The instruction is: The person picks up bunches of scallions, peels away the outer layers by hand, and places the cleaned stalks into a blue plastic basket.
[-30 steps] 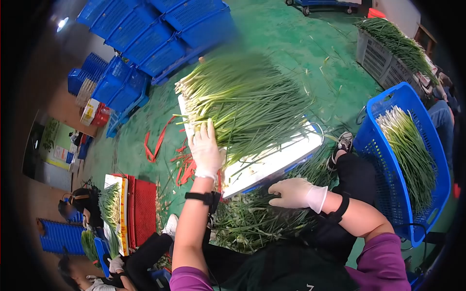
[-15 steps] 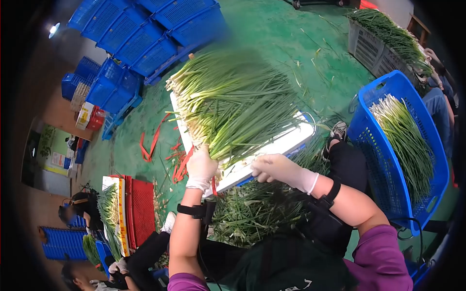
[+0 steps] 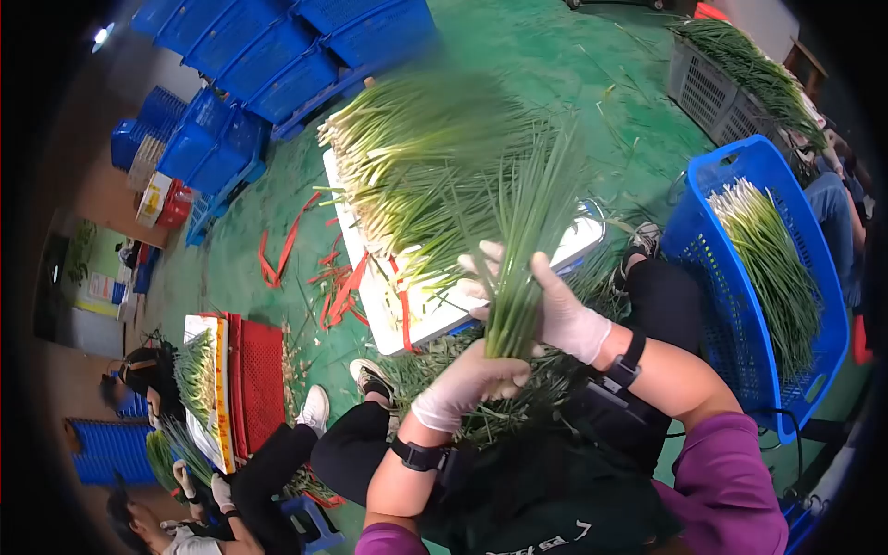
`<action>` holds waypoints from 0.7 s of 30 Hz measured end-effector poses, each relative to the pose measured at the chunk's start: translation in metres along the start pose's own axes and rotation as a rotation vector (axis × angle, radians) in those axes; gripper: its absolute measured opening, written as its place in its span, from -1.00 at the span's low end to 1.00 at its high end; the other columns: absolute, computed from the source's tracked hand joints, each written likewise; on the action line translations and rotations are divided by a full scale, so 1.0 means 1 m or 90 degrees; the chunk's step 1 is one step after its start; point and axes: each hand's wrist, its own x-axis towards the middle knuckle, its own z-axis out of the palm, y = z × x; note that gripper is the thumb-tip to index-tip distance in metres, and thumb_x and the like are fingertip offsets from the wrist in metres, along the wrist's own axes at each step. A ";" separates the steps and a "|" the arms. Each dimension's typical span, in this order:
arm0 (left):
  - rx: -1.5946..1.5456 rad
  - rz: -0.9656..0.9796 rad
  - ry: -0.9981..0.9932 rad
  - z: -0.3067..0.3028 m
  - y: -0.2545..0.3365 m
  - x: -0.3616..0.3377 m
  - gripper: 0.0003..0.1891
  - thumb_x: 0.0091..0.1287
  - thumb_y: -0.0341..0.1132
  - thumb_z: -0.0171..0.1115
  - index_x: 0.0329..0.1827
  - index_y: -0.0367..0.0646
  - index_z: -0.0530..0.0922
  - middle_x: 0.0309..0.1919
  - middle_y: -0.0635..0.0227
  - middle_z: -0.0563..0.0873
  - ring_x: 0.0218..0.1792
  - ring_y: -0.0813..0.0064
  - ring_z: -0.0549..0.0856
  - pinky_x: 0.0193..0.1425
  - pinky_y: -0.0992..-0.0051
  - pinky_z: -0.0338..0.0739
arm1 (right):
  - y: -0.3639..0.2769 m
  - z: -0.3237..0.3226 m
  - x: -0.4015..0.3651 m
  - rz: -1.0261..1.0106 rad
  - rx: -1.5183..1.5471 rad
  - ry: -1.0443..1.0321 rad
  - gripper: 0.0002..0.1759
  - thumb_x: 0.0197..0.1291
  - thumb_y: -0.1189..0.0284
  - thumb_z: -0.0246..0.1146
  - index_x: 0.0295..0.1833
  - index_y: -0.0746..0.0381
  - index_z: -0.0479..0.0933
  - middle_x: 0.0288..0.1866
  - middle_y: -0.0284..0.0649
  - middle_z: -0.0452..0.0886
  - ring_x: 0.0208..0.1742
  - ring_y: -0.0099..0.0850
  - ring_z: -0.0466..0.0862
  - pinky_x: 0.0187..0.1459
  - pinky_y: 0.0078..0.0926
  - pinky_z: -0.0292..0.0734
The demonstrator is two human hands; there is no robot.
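Observation:
My left hand [image 3: 476, 381], in a white glove, is closed round the lower ends of a bunch of green onions [image 3: 520, 250]. The bunch stands upright before me, its green leaves pointing away and its white ends hidden in the fist. My right hand [image 3: 572, 319], gloved too, is open behind the bunch. Its thumb shows on the right side and its spread fingers on the left, against the leaves. Beyond my hands a thick pile of green onions [image 3: 407, 176] lies on a white board [image 3: 379, 319], with a red strap [image 3: 404, 305] over its near edge.
A blue basket [image 3: 689, 231] with green onions stands at my right. Cut leaves [image 3: 425, 375] lie beneath the board. Red ribbons [image 3: 344, 291] are on the green floor. Stacked blue crates [image 3: 259, 55] rise at the far left. Co-workers [image 3: 166, 527] sit at left and right.
My left hand has moved from the pile's near edge toward me, now with a bunch upright in it. My right hand has opened and risen behind the leaves.

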 end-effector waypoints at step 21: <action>-0.057 0.198 -0.082 0.030 0.033 0.009 -0.23 0.20 -0.13 0.36 0.40 -0.25 0.21 0.03 0.25 0.52 -0.01 0.44 0.55 0.00 0.52 0.46 | -0.092 0.076 -0.005 -0.099 -0.306 -0.007 -0.29 0.18 0.33 0.30 0.41 0.38 0.30 -0.04 -0.19 0.66 -0.24 -0.53 0.61 -0.04 -0.56 0.53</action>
